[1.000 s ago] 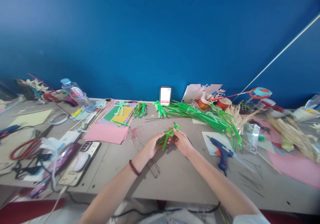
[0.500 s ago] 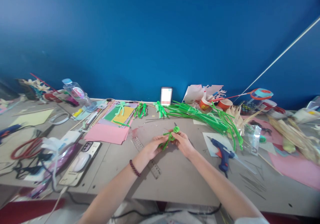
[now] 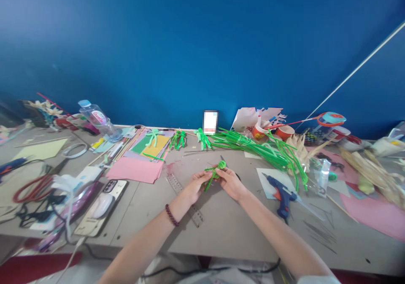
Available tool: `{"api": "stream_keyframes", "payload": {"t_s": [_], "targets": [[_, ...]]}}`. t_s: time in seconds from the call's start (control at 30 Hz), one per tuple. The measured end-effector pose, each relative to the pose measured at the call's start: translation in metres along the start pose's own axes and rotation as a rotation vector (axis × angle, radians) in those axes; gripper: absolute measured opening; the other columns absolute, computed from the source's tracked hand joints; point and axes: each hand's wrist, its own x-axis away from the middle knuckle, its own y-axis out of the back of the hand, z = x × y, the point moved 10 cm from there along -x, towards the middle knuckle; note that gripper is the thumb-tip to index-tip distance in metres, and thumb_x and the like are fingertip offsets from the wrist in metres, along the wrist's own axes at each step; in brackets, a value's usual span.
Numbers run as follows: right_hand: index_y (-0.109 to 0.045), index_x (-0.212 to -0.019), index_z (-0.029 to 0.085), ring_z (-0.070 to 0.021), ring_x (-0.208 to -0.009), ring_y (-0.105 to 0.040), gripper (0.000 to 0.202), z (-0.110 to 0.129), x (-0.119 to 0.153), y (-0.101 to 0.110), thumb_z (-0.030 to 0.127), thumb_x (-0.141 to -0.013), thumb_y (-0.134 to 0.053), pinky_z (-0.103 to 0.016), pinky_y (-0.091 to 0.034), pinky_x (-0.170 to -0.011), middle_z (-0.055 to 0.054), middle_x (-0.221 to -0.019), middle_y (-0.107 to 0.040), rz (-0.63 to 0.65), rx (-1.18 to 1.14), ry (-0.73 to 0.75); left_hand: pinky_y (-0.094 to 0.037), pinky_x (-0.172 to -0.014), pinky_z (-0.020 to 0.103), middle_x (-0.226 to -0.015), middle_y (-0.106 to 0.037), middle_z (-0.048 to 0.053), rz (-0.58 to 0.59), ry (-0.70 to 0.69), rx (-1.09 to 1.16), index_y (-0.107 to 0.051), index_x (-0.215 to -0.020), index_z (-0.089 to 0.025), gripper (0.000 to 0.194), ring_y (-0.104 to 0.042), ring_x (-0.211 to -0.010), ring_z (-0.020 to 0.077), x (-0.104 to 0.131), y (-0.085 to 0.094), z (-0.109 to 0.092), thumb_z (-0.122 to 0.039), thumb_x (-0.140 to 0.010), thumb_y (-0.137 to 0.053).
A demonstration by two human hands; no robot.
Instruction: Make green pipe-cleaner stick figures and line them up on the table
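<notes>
Between my two hands, a little above the table, is a small green pipe-cleaner figure (image 3: 222, 165) with a round coiled head. My left hand (image 3: 196, 185) pinches the figure's left side, where a green limb hangs down. The fingers of my right hand (image 3: 232, 183) close on its body just under the head. Parts of the body are hidden behind my fingertips. A clear ruler (image 3: 195, 215) lies on the table, partly beneath my left hand. Several finished-looking green pipe-cleaner figures (image 3: 204, 139) stand or lean along the back near the wall.
Green pipe cleaners (image 3: 259, 149) lie in a bundle at the back right. A blue glue gun (image 3: 284, 199) rests right of my right arm. Pink paper (image 3: 136, 170) lies to the left, with a phone (image 3: 101, 208) nearer me. A plastic bottle (image 3: 99, 117) leans at the back left.
The figure has tilted slightly, and its head sits a touch farther left and lower. My hands have shifted only a little and keep their hold.
</notes>
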Motion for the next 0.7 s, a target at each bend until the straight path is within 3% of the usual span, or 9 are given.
{"api": "stream_keyframes", "payload": {"t_s": [0.27, 0.5, 0.7], "targets": [[-0.070, -0.084, 0.016, -0.0102, -0.061, -0.058, 0.027, 0.005, -0.001, 0.010, 0.029, -0.062, -0.080, -0.023, -0.044, -0.060, 0.000, -0.071, -0.069, -0.066, 0.009, 0.029, -0.039, -0.061, 0.024, -0.070, -0.070, 0.004, -0.055, -0.004, -0.111, -0.073, -0.071, -0.015, 0.020, -0.056, -0.061, 0.0128, -0.001, 0.007, -0.003, -0.030, -0.059, -0.080], [-0.069, -0.086, 0.017, -0.0141, -0.067, -0.062, 0.031, 0.010, 0.003, 0.004, 0.034, -0.062, -0.080, -0.028, -0.046, -0.068, -0.002, -0.075, -0.070, -0.039, 0.046, 0.045, -0.043, -0.071, 0.028, -0.076, -0.072, 0.006, -0.024, -0.124, -0.300, -0.073, -0.073, -0.013, 0.020, -0.059, -0.070, 0.0171, -0.002, 0.006, -0.021, -0.020, -0.057, -0.080], [-0.069, -0.086, 0.017, -0.0146, -0.071, -0.063, 0.032, 0.007, 0.002, 0.004, 0.034, -0.062, -0.080, -0.028, -0.046, -0.073, -0.002, -0.074, -0.070, -0.029, 0.049, 0.024, -0.042, -0.064, 0.028, -0.072, -0.069, 0.006, 0.011, -0.163, -0.365, -0.071, -0.074, -0.012, 0.019, -0.056, -0.063, 0.0158, -0.001, 0.000, -0.021, -0.021, -0.058, -0.078]]}}
